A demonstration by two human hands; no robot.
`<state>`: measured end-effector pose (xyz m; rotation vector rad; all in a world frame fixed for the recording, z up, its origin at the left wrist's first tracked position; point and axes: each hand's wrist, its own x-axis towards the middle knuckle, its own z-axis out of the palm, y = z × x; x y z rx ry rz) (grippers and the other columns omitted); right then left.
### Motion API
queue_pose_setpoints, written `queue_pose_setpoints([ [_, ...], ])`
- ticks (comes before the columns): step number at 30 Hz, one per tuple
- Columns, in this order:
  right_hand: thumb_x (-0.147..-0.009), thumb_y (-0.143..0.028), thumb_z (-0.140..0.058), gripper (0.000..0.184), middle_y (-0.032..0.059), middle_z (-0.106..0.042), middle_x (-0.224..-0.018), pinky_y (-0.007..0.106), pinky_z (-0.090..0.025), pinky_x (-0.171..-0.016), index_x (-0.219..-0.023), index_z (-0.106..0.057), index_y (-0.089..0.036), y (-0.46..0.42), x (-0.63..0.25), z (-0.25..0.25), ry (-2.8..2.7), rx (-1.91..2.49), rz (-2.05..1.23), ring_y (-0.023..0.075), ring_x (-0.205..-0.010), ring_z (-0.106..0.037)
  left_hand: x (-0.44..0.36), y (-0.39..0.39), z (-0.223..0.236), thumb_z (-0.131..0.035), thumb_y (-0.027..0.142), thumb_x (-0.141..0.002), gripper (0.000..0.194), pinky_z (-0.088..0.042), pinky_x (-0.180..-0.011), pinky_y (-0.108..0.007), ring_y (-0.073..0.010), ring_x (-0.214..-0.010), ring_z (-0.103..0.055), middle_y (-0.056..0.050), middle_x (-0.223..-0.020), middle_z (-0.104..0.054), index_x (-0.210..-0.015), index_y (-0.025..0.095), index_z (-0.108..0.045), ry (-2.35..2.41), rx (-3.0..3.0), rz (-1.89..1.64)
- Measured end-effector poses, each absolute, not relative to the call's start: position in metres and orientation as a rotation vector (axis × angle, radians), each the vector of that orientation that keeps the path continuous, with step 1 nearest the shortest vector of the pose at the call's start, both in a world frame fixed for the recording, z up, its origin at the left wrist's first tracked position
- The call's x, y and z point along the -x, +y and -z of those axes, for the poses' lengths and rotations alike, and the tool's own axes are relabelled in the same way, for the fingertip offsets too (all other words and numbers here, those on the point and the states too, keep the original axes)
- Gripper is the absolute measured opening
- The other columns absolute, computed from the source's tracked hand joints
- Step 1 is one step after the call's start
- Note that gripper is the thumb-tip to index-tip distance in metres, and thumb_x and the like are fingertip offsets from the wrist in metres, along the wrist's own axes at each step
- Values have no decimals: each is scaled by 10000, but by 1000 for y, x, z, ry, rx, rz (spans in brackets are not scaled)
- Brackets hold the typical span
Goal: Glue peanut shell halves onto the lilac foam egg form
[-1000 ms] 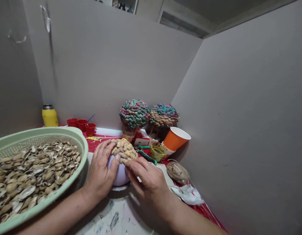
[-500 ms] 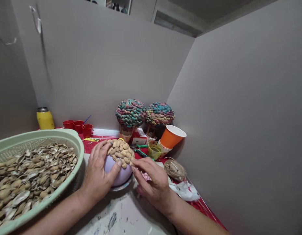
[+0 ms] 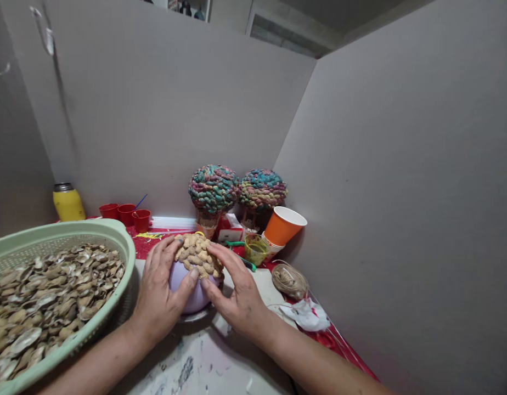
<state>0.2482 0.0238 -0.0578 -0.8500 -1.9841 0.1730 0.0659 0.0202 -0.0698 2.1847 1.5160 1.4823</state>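
A round purple balloon (image 3: 190,300) sits in front of me, its upper part covered with peanut shells (image 3: 198,254) set close together. My left hand (image 3: 159,285) is cupped round its left side, the thumb low on the front near the shells' lower edge. From the right, my right hand (image 3: 237,288) wraps the other side, fingers over the shells and thumb close to the left thumb. Beneath the balloon, the rim of a dish (image 3: 196,316) shows; the rest of it is hidden.
A green basket (image 3: 128,258) of peanut shells stands at the left. Behind are two coloured shell-covered balls (image 3: 213,189) on stands, red cups (image 3: 141,220), a yellow bottle (image 3: 68,203), an orange paper cup (image 3: 280,227) and a twine coil (image 3: 289,281). Grey panels (image 3: 155,109) enclose the table.
My right hand has gone from pinching at the shells' lower right edge to lying spread round the balloon's right side. My left hand keeps its hold. The whole view has shifted slightly.
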Motion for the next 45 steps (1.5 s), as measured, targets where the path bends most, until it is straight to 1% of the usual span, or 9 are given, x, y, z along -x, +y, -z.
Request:
queue_pose_setpoints([
  [5,-861,-235,-611,458,129,-543,-1349,474,-419,-1057,-1305,-498,-214,21,-250,55,-1973,827,-157,260,-1268,-488,-66,21,72,-384,410,-970,451,-266,-1143,-553,-287,-1347,-367,-133,-1426,-462,-1358,191,-453,1507,-2154,-1483],
  [7,-867,-222,-621,415,124,-562,-1313,470,-433,-1033,-1272,-530,-217,19,-251,54,-1941,785,-134,259,-1232,-509,-66,21,72,-370,398,-977,446,-265,-1144,-555,-284,-1346,-366,-139,-1426,-462,-1358,182,-456,1521,-2150,-1486],
  [11,-890,-122,-599,283,74,-629,-1077,434,-486,-898,-1142,-617,-249,15,-250,49,-1903,657,28,223,-1010,-586,-67,22,72,-388,373,-974,434,-279,-1138,-560,-285,-1339,-371,-145,-1416,-469,-1352,173,-459,1526,-2168,-1498],
  [16,-909,-110,-564,186,56,-630,-890,392,-476,-751,-1033,-659,-213,14,-242,44,-1995,658,166,209,-828,-567,-67,23,73,-407,346,-969,427,-278,-1140,-560,-282,-1334,-376,-139,-1412,-472,-1358,177,-450,1536,-2180,-1497],
  [21,-910,-100,-557,135,71,-644,-873,370,-465,-735,-982,-649,-167,15,-236,45,-1978,705,140,209,-808,-561,-67,22,73,-416,336,-963,429,-289,-1135,-554,-285,-1325,-385,-152,-1401,-482,-1348,153,-469,1532,-2185,-1512],
  [28,-907,-96,-558,91,70,-637,-829,363,-458,-724,-902,-626,-156,13,-229,45,-1967,766,101,213,-777,-551,-68,23,73,-435,334,-951,439,-289,-1137,-538,-288,-1317,-391,-155,-1389,-490,-1342,139,-477,1539,-2190,-1518],
  [36,-907,-87,-563,126,95,-642,-877,371,-468,-717,-983,-648,-142,15,-235,46,-2020,687,146,216,-796,-554,-68,22,73,-426,372,-953,449,-301,-1123,-560,-305,-1306,-397,-166,-1377,-495,-1329,134,-486,1551,-2170,-1515],
  [41,-894,-75,-602,258,92,-669,-943,404,-486,-758,-1132,-616,-173,15,-248,47,-1990,619,87,220,-838,-587,-69,21,71,-433,398,-953,464,-304,-1124,-547,-300,-1309,-395,-159,-1376,-495,-1342,149,-471,1561,-2186,-1503],
  [45,-868,-27,-608,299,90,-656,-916,385,-497,-718,-1128,-626,-173,12,-259,51,-1929,585,103,211,-819,-587,-69,21,71,-428,411,-955,467,-309,-1124,-534,-296,-1304,-404,-156,-1374,-498,-1341,152,-471,1562,-2177,-1497],
])
